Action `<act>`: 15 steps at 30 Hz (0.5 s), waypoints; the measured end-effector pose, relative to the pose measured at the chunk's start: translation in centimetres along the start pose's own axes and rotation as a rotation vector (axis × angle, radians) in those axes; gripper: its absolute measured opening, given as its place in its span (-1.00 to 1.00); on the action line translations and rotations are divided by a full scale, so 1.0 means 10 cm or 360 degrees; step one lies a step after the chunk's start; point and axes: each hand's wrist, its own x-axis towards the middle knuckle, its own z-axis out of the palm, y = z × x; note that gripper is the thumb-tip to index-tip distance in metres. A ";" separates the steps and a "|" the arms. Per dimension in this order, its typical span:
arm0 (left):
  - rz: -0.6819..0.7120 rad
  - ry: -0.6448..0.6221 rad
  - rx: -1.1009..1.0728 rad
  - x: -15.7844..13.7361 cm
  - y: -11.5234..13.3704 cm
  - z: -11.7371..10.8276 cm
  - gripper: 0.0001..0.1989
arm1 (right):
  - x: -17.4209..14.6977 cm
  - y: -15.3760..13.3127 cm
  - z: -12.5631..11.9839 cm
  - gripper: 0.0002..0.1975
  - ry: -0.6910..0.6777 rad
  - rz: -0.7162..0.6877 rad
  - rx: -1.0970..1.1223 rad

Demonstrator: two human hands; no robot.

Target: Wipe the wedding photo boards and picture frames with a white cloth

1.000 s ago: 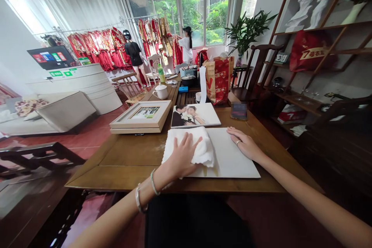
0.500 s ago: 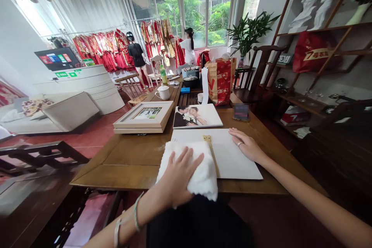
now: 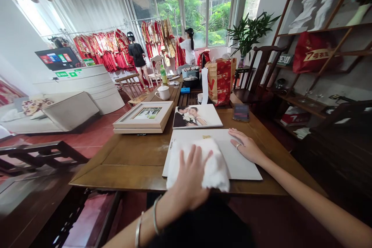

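Observation:
My left hand [image 3: 190, 176] lies on a white cloth [image 3: 216, 166] with its fingers spread, somewhat blurred by motion. Under the cloth is a flat white panel [image 3: 244, 164] at the table's front edge. Only the tip of a tan strip [image 3: 206, 136] on the panel shows past the cloth; the rest is covered. On the panel's right side my right hand [image 3: 245, 146] rests flat, fingers stretched out, with a ring on one finger. Just behind the panel lies a photo print [image 3: 210, 115] of a couple.
Two stacked picture frames [image 3: 139, 127] sit left of the print on the wooden table [image 3: 122, 162]. Farther back stand a white teapot [image 3: 163, 93] and a red-and-tan paper bag [image 3: 223, 85]. A phone-like dark object [image 3: 241, 113] lies at right. Two people stand by the clothes racks.
My left hand has slid the cloth to the right and slightly away from me. More of the panel's left edge shows, and the strip is mostly covered. My right hand stays in place.

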 end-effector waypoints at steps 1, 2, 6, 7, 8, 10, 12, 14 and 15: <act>0.0038 -0.0006 -0.0019 -0.08 0.09 0.05 -0.10 | 0.00 0.00 0.00 -0.65 0.0006 -0.0003 0.0003; 0.0065 -0.0010 -0.0024 -0.13 0.17 0.10 -0.04 | 0.00 0.00 0.00 -0.65 0.0010 -0.0006 0.0008; 0.0092 0.0016 -0.0022 -0.07 0.22 0.13 0.01 | 0.00 0.00 0.00 -0.65 -0.0008 -0.0002 0.0013; 0.0082 0.0031 -0.0024 0.02 0.19 0.10 -0.03 | 0.00 0.00 0.00 -0.65 -0.0018 0.0003 0.0007; 0.0062 0.0049 -0.0021 0.12 0.15 0.06 -0.08 | 0.00 0.00 -0.01 -0.65 -0.0028 0.0007 0.0000; 0.0000 0.0069 0.0012 0.37 0.07 -0.05 -0.21 | 0.00 0.00 -0.02 -0.64 -0.0043 0.0014 -0.0014; -0.0052 0.0067 0.0056 0.60 0.00 -0.13 -0.31 | 0.00 0.00 -0.02 -0.63 -0.0051 0.0019 -0.0015; -0.0070 0.0052 0.0083 0.77 -0.02 -0.16 -0.32 | 0.01 0.00 -0.02 -0.62 -0.0049 0.0021 -0.0007; -0.0069 0.0048 0.0089 0.81 -0.01 -0.16 -0.30 | 0.01 0.01 -0.02 -0.62 -0.0047 0.0021 -0.0004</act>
